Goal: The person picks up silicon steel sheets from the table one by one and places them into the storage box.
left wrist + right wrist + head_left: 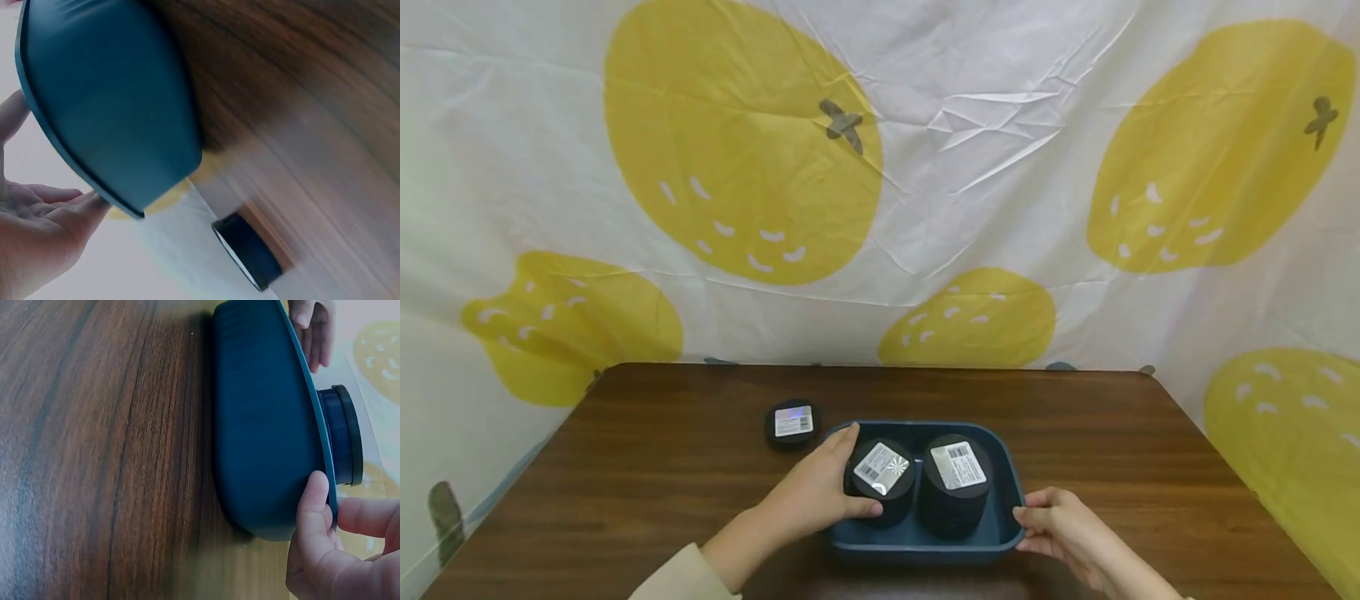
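Two black round containers with white labels stand in a blue tray (917,548) on the table. My left hand (816,487) reaches over the tray's left side and holds the left container (887,504), thumb at its front and a finger by its back-left edge. In the left wrist view the blue wall hides this hold. The taller right container (955,508) stands beside it, untouched. My right hand (1063,529) pinches the tray's right rim between thumb and fingers, which the right wrist view shows closely.
A flat black round container (792,440) with a white label lies on the brown wooden table (700,450), behind and left of the tray. A white cloth with yellow fruit prints (970,317) hangs behind the table and at its sides.
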`<state>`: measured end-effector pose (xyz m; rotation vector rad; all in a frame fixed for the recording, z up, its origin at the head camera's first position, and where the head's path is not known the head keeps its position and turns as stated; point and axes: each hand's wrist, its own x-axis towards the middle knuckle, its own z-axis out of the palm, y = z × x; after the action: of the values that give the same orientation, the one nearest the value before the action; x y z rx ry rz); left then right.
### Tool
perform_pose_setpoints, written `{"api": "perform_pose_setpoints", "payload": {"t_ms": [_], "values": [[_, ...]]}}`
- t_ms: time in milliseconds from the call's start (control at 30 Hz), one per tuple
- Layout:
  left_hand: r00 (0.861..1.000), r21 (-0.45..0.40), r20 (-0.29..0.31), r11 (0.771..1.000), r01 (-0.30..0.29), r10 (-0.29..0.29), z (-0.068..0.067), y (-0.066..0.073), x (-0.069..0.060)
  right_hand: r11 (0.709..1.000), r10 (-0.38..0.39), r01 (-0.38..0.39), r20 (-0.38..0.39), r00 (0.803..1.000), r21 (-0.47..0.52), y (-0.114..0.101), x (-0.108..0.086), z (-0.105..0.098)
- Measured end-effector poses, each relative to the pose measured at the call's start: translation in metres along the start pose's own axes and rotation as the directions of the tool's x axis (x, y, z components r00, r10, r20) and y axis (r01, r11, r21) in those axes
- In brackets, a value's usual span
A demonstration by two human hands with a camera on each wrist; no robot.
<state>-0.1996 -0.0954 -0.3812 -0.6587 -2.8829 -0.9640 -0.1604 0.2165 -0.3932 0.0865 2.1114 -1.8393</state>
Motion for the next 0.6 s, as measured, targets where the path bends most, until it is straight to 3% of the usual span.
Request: {"api": "perform_pose_setpoints", "payload": {"t_ms": [133,400,600], "values": [[1.0,-0.025,-0.02,1.0,-0.007,0.007,-0.006,-0.005,-0.005,1.0,0.004,-0.004,0.011,1.0,-0.004,-0.001,0.0,0.0],[0.996,-0.069,0.033,0.994,-0.084,0.086,-0.008,-0.016,-0.013,1.0,0.01,-0.01,0.02,1.0,-0.007,0.0,0.002,-0.001],[0.991,0.07,-0.022,0.989,-0.127,0.129,-0.016,-0.028,-0.019,1.0,0.016,-0.016,0.032,0.999,-0.009,-0.001,0.002,-0.002]]}}
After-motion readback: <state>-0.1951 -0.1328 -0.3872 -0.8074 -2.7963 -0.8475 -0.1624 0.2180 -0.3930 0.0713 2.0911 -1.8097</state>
